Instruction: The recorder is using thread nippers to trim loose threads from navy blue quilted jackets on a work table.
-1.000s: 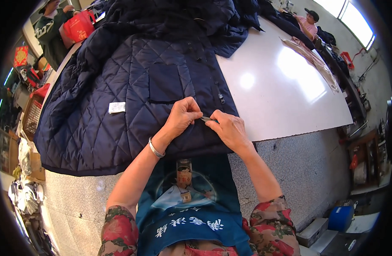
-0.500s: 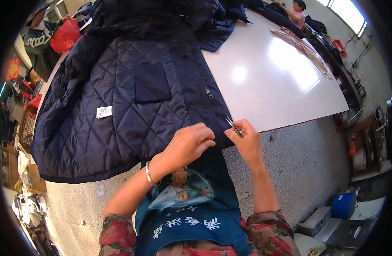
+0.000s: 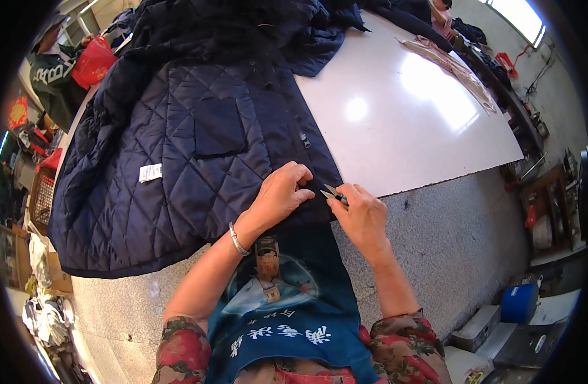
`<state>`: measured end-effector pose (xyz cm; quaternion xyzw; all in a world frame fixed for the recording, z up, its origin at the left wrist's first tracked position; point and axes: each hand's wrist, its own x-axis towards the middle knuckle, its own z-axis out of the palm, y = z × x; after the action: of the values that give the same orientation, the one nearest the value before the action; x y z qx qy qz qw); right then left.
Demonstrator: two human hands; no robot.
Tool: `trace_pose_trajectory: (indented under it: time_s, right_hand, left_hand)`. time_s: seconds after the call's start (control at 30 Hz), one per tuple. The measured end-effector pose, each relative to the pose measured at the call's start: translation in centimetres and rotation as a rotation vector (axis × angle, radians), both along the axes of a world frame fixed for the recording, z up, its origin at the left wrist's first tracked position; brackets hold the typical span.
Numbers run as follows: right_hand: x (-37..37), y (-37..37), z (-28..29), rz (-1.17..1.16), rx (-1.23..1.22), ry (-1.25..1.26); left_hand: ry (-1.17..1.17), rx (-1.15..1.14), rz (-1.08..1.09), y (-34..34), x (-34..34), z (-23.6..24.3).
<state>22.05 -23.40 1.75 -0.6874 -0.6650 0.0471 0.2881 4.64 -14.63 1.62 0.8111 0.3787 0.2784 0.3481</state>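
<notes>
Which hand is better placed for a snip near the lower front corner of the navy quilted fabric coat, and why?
The right hand, probably: it holds small, open metal snips near that corner of the coat. The left hand shows no cutting tool.

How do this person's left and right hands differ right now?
The right hand grips small snips with parted blades; the left hand shows no tool. The left has a silver-coloured bracelet at its wrist, while the right has none. The left is over the navy jacket, the right at its edge. Both are ungloved.
</notes>
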Motion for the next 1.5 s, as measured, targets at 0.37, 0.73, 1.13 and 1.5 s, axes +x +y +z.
trace_pose_trajectory:
  time_s: [0.37, 0.73, 1.13, 1.5]
  right_hand:
    - [-0.1, 1.6, -0.8, 0.053, 0.030, 0.252]
    - [0.0, 1.4, -0.8, 0.064, 0.033, 0.358]
    - [1.2, 1.6, 0.5, 0.115, 0.065, 0.202]
    - [1.4, 3.8, -0.4, 0.227, 0.096, 0.143]
  left_hand:
    - [-0.010, -0.049, 0.018, 0.0, -0.1, 0.0]
    - [-0.006, -0.049, 0.058, 0.3, 1.1, 0.4]
    - [-0.251, -0.105, 0.081, 0.6, 1.1, -1.1]
    - [-0.327, -0.101, 0.081, 0.5, 1.2, -1.1]
